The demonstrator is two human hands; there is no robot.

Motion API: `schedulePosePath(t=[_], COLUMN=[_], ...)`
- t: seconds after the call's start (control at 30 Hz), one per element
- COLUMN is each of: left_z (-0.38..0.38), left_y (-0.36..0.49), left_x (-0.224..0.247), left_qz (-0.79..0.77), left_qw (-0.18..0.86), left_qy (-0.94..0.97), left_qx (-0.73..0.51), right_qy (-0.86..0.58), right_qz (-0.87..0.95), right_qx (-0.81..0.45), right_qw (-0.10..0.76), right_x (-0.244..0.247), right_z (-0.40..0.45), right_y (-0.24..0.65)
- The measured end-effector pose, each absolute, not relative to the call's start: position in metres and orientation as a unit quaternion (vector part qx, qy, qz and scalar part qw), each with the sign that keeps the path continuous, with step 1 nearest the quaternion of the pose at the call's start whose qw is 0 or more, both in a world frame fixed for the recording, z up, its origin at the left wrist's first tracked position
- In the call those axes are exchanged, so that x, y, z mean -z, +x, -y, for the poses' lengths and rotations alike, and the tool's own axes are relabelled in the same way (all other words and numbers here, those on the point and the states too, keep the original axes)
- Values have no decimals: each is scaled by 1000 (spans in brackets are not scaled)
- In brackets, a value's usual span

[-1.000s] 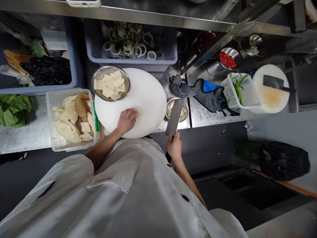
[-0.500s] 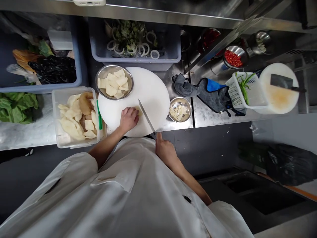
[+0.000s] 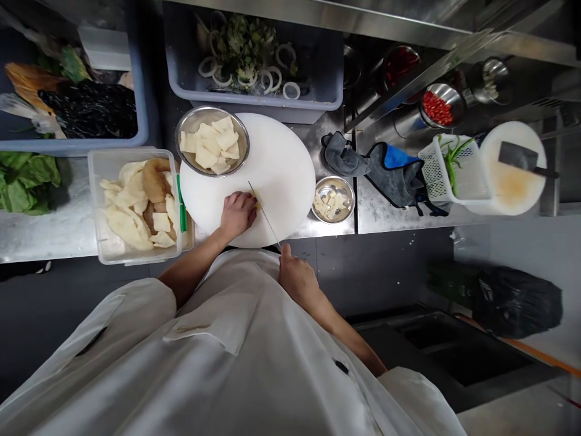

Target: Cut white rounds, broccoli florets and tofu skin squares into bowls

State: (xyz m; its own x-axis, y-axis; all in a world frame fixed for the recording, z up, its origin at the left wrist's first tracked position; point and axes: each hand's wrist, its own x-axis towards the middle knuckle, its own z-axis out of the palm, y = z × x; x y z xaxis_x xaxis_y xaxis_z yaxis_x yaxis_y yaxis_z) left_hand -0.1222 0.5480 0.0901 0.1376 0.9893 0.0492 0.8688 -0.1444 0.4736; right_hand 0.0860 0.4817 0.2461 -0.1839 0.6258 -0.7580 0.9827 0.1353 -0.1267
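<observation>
My right hand (image 3: 297, 275) is closed round the handle of a knife (image 3: 265, 216), whose thin blade slants up and left over the round white cutting board (image 3: 288, 163). On the board, my left hand (image 3: 238, 214) has its fingers bent together over a small yellowish piece (image 3: 255, 197), mostly hidden, with the blade right beside it. A steel bowl of flat pale pieces (image 3: 210, 145) rests on the board's upper left. Right of the board, a smaller steel bowl holds pale scraps (image 3: 331, 202).
A clear tub (image 3: 94, 209) of pale and brown pieces stands left of the board, beside leafy greens (image 3: 27, 181). Behind are blue-grey bins (image 3: 254, 104). To the right lie grey cloths (image 3: 394, 178), a white basket (image 3: 472, 175) and another board with a cleaver (image 3: 517, 156).
The knife has shifted left, its blade now upright and close to my left fingers. My right hand moved slightly left. The whole view has shifted a little.
</observation>
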Motion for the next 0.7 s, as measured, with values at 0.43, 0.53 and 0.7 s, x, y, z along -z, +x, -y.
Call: schedulePosePath(t=[0.43, 0.53, 0.7], left_z=[-554, -538, -484], left_y=[-106, -131, -216], left_x=[-128, -133, -141], left_qz=[-741, -766, -845], left_qw=[304, 338, 256], left_qy=[595, 540, 448], left_qx=[-64, -82, -139], right_qy=[647, 634, 623], right_qz=[-704, -723, -760], right_qx=[276, 261, 185], right_qw=[95, 89, 37], right_x=[-196, -190, -189], right_z=[-513, -536, -569], right_y=[149, 146, 125])
